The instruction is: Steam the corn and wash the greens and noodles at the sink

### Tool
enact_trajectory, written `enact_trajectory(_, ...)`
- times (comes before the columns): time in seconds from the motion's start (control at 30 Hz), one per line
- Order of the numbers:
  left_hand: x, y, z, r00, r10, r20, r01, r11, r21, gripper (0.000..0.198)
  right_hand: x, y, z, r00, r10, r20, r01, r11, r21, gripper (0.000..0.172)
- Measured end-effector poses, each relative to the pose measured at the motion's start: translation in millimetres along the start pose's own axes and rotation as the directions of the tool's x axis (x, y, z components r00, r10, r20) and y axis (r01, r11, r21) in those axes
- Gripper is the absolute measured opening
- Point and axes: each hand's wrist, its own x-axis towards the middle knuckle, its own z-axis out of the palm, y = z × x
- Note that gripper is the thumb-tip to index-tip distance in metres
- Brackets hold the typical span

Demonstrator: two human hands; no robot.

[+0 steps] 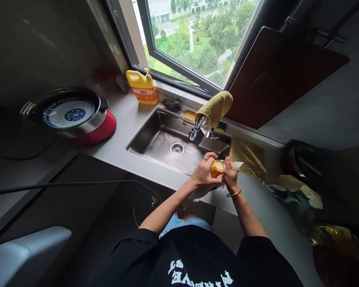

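Observation:
Over the front right edge of the sink (143,156), my left hand (204,172) is closed around a yellow corn cob (217,169), whose end faces up towards me. My right hand (231,174) presses close against the cob's right side, its thumb up and fingers curled. A pale, flat, blade-like piece (239,164) sticks out to the right behind my right hand; its exact kind is hidden by the fingers. Above my hands, the chrome faucet (196,126) has a yellow cloth (215,108) draped over it.
A yellow detergent jug (143,87), a black scouring pad (172,105) and a sponge (189,116) line the sink's back. On the left stands a red electric pot (103,129) with a patterned plate (68,113). Bags (293,201) lie to the right; a window (197,40) opens ahead.

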Motion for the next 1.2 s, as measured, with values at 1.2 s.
enact_trajectory(1.2,-89,-120,-382.3,-0.083,-0.722,-0.686,-0.447,0.643,-0.622,0.033,50,-184,191,0.867,-0.427,0.256,0.417,0.904,0.096,0.061)
